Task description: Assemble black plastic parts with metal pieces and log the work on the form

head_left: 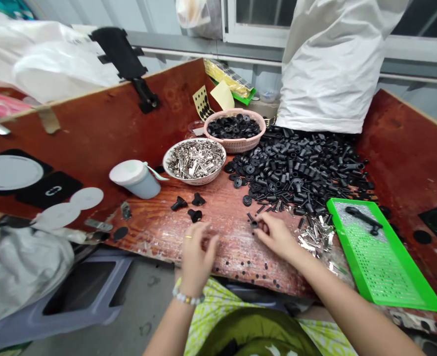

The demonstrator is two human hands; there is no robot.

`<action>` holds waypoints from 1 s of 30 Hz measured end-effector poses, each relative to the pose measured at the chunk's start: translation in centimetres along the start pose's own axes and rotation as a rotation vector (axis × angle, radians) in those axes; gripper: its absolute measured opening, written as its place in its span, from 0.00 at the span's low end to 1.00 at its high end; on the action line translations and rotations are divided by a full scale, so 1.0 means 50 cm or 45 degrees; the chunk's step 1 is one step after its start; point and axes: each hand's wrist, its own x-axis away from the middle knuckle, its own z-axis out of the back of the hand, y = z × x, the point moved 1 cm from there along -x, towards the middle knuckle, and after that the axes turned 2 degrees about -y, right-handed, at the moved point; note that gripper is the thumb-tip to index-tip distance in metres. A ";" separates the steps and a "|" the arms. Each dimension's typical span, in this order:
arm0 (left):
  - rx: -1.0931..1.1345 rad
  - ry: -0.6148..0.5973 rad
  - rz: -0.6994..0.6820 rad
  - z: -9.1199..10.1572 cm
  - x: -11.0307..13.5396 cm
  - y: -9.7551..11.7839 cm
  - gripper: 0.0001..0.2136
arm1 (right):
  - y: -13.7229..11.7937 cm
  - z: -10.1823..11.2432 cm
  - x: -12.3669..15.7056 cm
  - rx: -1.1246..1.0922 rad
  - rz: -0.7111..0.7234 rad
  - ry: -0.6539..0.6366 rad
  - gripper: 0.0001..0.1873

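On the table (pixel 218 217), just this side of the big heap of black plastic parts (pixel 300 173): right hand (pixel 276 235) pinching a small black part (pixel 254 224) at the heap's near edge, grip narrow and closed on it. Left hand (pixel 196 254) further off from the heap, fingers curled loosely, blurry, can't tell if anything's in there. Three assembled black pieces (pixel 189 205) left of the heap. Bowl of metal clips (pixel 194 160) and pink basket (pixel 235 129) at the heap's far left, green tray (pixel 381 252) to its right.
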 end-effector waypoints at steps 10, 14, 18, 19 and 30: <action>0.203 -0.451 -0.075 -0.083 0.036 0.065 0.15 | -0.023 -0.019 -0.012 0.030 -0.135 0.047 0.07; 0.148 -0.436 -0.077 -0.062 0.044 0.064 0.18 | -0.019 -0.018 -0.043 0.095 -0.274 0.074 0.03; 0.029 -0.482 -0.057 -0.039 0.054 0.064 0.10 | -0.015 -0.016 -0.019 0.029 -0.291 0.066 0.03; 0.008 -0.482 -0.059 -0.033 0.054 0.064 0.09 | -0.012 -0.011 -0.006 0.006 -0.290 0.060 0.04; 0.019 -0.584 -0.092 -0.041 0.031 0.094 0.08 | -0.034 -0.008 0.100 -0.352 0.000 0.202 0.13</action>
